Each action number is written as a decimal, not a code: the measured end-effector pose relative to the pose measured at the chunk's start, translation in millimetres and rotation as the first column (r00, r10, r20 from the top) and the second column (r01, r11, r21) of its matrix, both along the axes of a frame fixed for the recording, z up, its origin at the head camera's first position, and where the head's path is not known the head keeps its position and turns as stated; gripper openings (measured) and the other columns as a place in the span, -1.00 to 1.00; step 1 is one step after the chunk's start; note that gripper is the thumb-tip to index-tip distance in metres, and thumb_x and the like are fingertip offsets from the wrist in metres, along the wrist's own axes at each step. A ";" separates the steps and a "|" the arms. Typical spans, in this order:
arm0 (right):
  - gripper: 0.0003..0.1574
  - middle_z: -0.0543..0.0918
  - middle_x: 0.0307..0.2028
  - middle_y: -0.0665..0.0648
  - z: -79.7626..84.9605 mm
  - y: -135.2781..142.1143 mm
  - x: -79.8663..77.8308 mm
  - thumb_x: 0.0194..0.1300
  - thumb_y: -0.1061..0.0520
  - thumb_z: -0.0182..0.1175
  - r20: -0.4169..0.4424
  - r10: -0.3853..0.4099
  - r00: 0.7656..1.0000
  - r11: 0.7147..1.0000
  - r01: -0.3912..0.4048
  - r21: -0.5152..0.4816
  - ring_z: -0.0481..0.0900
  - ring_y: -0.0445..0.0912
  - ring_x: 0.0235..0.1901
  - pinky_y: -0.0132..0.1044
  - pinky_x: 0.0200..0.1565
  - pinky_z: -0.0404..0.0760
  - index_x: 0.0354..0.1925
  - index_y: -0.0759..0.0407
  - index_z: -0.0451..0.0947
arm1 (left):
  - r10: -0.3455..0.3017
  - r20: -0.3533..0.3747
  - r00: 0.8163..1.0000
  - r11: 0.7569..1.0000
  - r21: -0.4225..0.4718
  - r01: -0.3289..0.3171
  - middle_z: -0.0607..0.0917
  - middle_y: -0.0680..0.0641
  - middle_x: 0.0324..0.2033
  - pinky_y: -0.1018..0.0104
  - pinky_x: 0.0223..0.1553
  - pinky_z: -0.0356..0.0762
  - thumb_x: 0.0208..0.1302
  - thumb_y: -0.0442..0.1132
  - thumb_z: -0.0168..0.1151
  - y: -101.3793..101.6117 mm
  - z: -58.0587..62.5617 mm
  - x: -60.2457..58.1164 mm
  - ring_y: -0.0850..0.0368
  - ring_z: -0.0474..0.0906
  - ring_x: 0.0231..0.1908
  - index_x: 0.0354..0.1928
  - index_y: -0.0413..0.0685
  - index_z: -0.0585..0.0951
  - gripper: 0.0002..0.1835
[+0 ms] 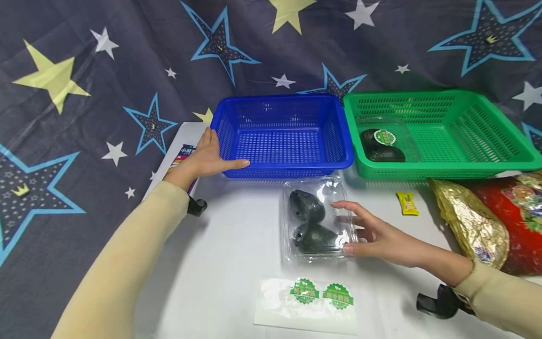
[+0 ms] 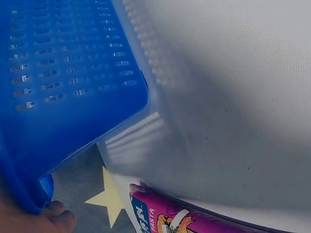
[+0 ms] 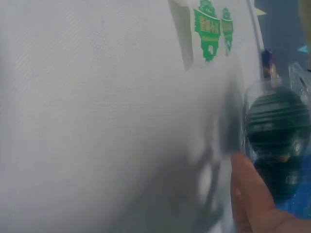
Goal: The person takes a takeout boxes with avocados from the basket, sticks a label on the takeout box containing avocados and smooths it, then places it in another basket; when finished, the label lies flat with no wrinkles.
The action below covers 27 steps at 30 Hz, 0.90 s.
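Note:
My left hand (image 1: 207,155) lies at the near left corner of the blue basket (image 1: 288,172), fingers straight along its left rim and thumb spread over the front rim. In the left wrist view, its fingertips show at the rim of the basket. My right hand (image 1: 377,235) holds the right side of a clear plastic box (image 1: 288,254), thumb at the near corner and fingers curved at the edge. Two dark green avocados (image 1: 308,207) lie inside the box. The thumb (image 3: 252,189) shows beside the box in the right wrist view.
A green basket (image 1: 449,169) at the back right holds another box of avocados (image 1: 383,153) with a round green label. Green stickers (image 1: 305,291) on a white sheet lie in front. A yellow packet (image 1: 407,203), a gold-and-red bag (image 1: 474,226) and a purple pasta packet (image 2: 175,218) are nearby.

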State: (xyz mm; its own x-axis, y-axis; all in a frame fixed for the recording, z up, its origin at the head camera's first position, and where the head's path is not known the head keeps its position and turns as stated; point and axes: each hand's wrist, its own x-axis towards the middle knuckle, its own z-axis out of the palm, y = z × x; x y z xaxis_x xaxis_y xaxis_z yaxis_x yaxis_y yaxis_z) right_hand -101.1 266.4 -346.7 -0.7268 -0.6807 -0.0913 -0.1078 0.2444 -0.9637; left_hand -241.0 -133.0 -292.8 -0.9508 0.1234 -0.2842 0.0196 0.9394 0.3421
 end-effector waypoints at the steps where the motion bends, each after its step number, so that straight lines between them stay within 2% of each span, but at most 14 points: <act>1: -0.03 0.05 0.39 0.38 -2.2 -0.7 -0.5 0.25 0.23 0.26 0.005 -0.015 1.000 1.000 0.015 0.008 0.12 0.42 0.29 -0.19 -0.05 0.59 0.45 -0.06 -0.05 | -0.003 -0.002 1.000 1.000 -0.002 0.003 -0.55 -0.23 0.42 -0.09 0.39 -0.38 -0.17 0.65 0.04 0.1 0.2 0.0 -0.09 -0.63 0.42 0.41 -0.28 -0.48 0.50; 6: 0.00 0.08 0.36 0.43 -10.0 -4.8 -2.6 0.24 0.18 0.28 0.050 -0.066 0.997 0.998 0.064 0.029 0.14 0.46 0.27 -0.17 -0.06 0.59 0.45 -0.17 -0.06 | 0.001 -0.006 1.000 1.000 -0.005 -0.001 -0.54 -0.25 0.42 -0.11 0.39 -0.38 -0.16 0.63 0.06 0.9 0.7 0.4 -0.12 -0.62 0.42 0.41 -0.28 -0.48 0.50; 11: 0.03 -0.02 0.40 0.40 -7.2 -7.0 -4.9 0.27 0.14 0.26 0.104 -0.053 0.993 0.997 0.047 0.061 0.16 0.47 0.26 -0.10 -0.06 0.60 0.46 -0.24 -0.13 | 0.005 -0.006 1.000 1.000 -0.008 -0.005 -0.54 -0.24 0.42 -0.12 0.38 -0.37 -0.17 0.63 0.08 0.3 -0.3 0.1 -0.10 -0.63 0.42 0.41 -0.26 -0.48 0.50; 15: 0.04 -0.13 0.46 0.25 1.2 -6.0 -6.5 0.29 0.07 0.24 0.062 -0.027 0.998 0.991 0.019 0.133 0.10 0.47 0.29 -0.03 -0.03 0.58 0.47 -0.27 -0.18 | -0.003 -0.006 1.000 1.000 -0.011 0.003 -0.54 -0.25 0.42 -0.09 0.39 -0.36 -0.19 0.65 0.05 0.1 -1.9 -0.2 -0.10 -0.62 0.42 0.41 -0.28 -0.48 0.52; 17: 0.04 -0.15 0.47 0.22 4.5 -5.3 -6.6 0.29 0.03 0.24 0.043 -0.020 0.999 0.985 0.013 0.170 0.13 0.45 0.28 -0.02 -0.02 0.58 0.47 -0.29 -0.18 | -0.008 -0.005 1.000 1.000 -0.011 0.008 -0.55 -0.26 0.42 -0.10 0.39 -0.36 -0.19 0.66 0.04 0.3 -2.4 -0.3 -0.11 -0.62 0.42 0.41 -0.29 -0.48 0.52; 22: 0.02 -0.14 0.47 0.30 7.3 -4.0 -4.7 0.31 0.00 0.22 -0.006 -0.011 1.000 0.976 0.012 0.216 0.35 0.36 0.19 -0.10 -0.05 0.58 0.48 -0.31 -0.19 | -0.010 -0.006 1.000 1.000 -0.008 0.010 -0.57 -0.24 0.41 -0.10 0.39 -0.36 -0.20 0.67 0.03 1.4 -1.7 -0.3 -0.12 -0.62 0.42 0.41 -0.28 -0.49 0.52; 27: 0.02 -0.13 0.46 0.34 5.6 -4.5 -3.9 0.32 0.00 0.21 -0.022 -0.011 1.000 0.975 0.016 0.221 0.41 0.31 0.15 -0.11 -0.04 0.57 0.49 -0.31 -0.19 | -0.008 -0.008 1.000 1.000 -0.004 0.008 -0.56 -0.26 0.41 -0.11 0.39 -0.37 -0.16 0.64 0.06 -0.1 -1.9 -0.2 -0.12 -0.63 0.41 0.40 -0.30 -0.49 0.51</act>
State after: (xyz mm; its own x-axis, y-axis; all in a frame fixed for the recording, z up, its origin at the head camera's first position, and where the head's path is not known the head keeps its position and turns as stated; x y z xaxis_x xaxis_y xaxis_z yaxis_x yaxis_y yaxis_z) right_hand -105.0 261.9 -341.0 -0.7389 -0.6356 -0.2237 -0.1219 0.4525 -0.8834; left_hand -241.2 -133.0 -294.7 -0.9520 0.1300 -0.2771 0.0301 0.9407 0.3378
